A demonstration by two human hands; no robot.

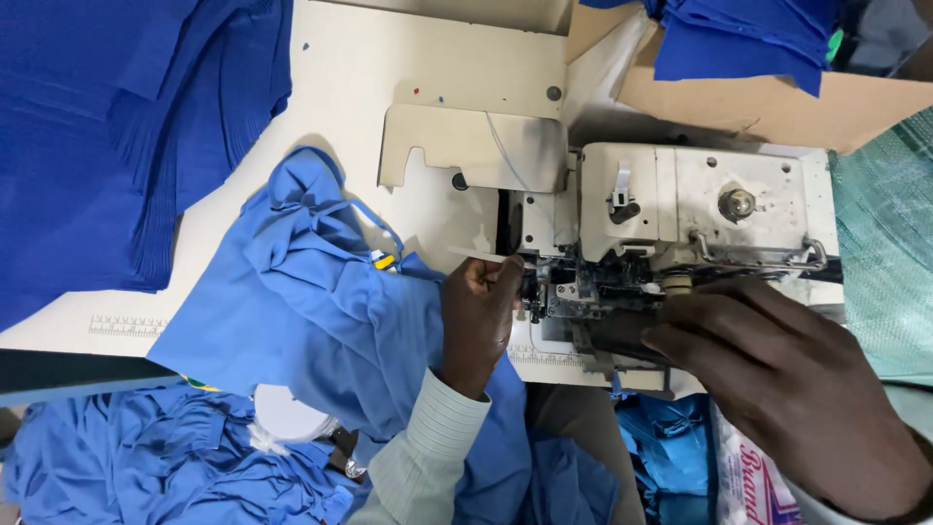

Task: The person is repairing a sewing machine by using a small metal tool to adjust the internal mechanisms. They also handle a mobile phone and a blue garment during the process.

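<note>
Left hand (pixel 478 316) fingers (pixel 501 272) pinch small white strip (pixel 476 254) beside overlock sewing machine (pixel 671 233) needle area; blue garment (pixel 311 301) under palm on desk (pixel 330 87). Right hand (pixel 787 379) fingers curled against machine front, grasp unclear.

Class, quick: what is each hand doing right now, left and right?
Left hand: closed, pinching a thin white strip by the sewing machine, resting on blue cloth.
Right hand: fingers curled against the machine's front; a grip cannot be told.
</note>
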